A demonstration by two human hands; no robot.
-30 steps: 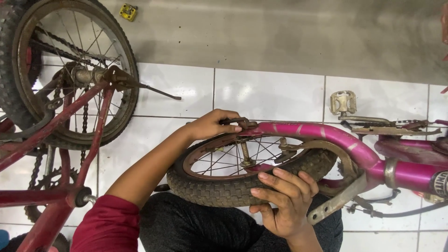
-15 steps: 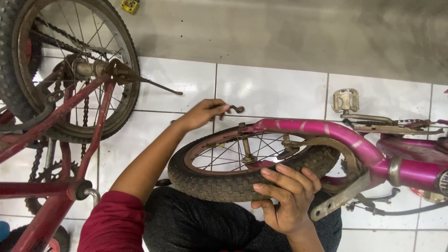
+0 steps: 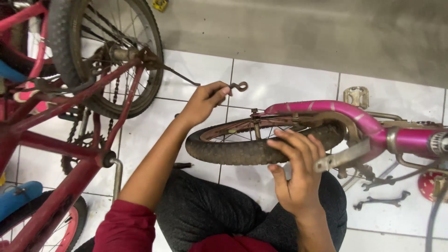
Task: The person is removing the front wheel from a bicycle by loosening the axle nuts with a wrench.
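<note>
left hand (image 3: 203,101) is up over the white tiled floor (image 3: 289,84), fingers pinched together on a small dark metal rod w/ a ring-shaped eye at its end (image 3: 238,86); the eye end sticks out to the right of the fingertips, clear of the wheel and above it. right hand (image 3: 296,172) is spread open, fingers apart, fingertips resting on the worn black knobbly tyre of the small bike wheel (image 3: 252,151), not gripping anything. that wheel sits in the fork of a pink metal kids' bike frame (image 3: 336,109) lying on its side, frame running off to the right edge. a grey metal bracket (image 3: 343,156) hangs off the frame just beside the right hand's fingers. wheel lies across the person's lap, dark grey trousers (image 3: 210,210) under it, maroon sleeve (image 3: 128,224) on the left arm.

to the left, a red metal bike frame (image 3: 60,140) w/ a bigger spoked wheel w/ black tyre (image 3: 109,56), well apart from the pink one. a dark flat spanner (image 3: 380,200) lies on the tiles bottom right, near the pink frame. small yellow object (image 3: 160,4) on the grey concrete strip (image 3: 303,32) at top, too small to tell what.
</note>
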